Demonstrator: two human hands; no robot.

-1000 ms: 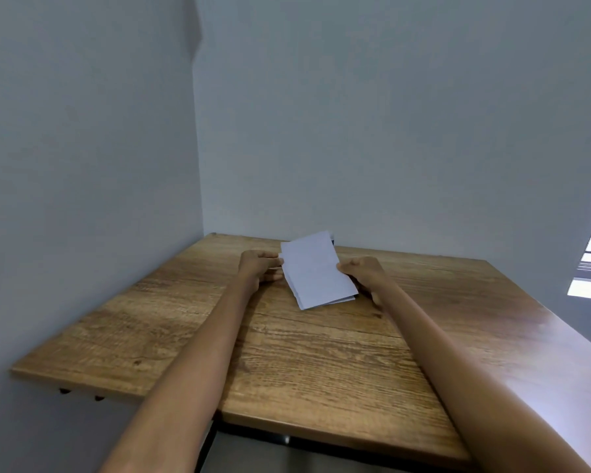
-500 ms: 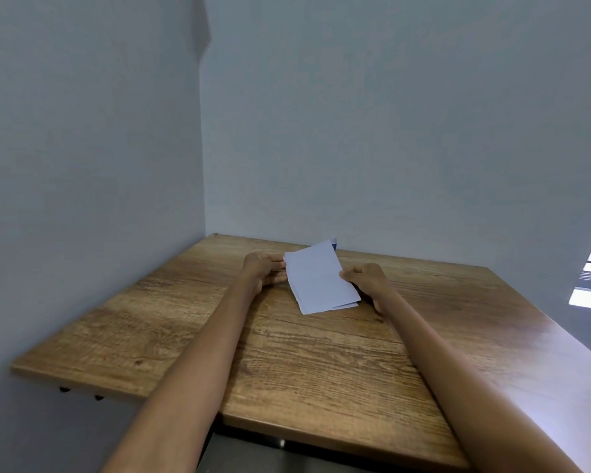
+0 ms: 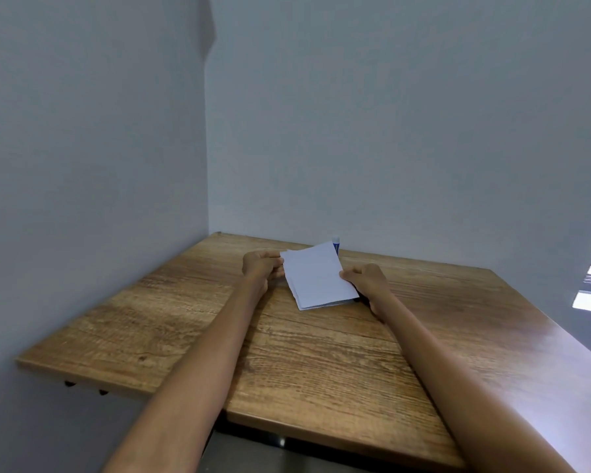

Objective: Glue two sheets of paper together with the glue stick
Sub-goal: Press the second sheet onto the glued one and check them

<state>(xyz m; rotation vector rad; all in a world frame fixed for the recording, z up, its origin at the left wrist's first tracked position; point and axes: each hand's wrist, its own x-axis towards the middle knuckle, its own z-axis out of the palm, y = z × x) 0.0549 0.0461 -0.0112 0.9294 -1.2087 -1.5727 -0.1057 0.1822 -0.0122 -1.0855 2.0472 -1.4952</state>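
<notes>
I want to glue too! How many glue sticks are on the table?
1. The glue stick stands at the table's far side, mostly hidden behind the paper both hands hold. More could hide there.

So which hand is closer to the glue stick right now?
Right, though only slightly. The glue stick peeks out behind the papers' far corner; the right hand pinches their right edge below it, the left hand their left edge.

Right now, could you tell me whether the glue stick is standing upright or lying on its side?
Cannot tell for sure: only the glue stick's tip shows above the paper stack hiding its body.
</notes>
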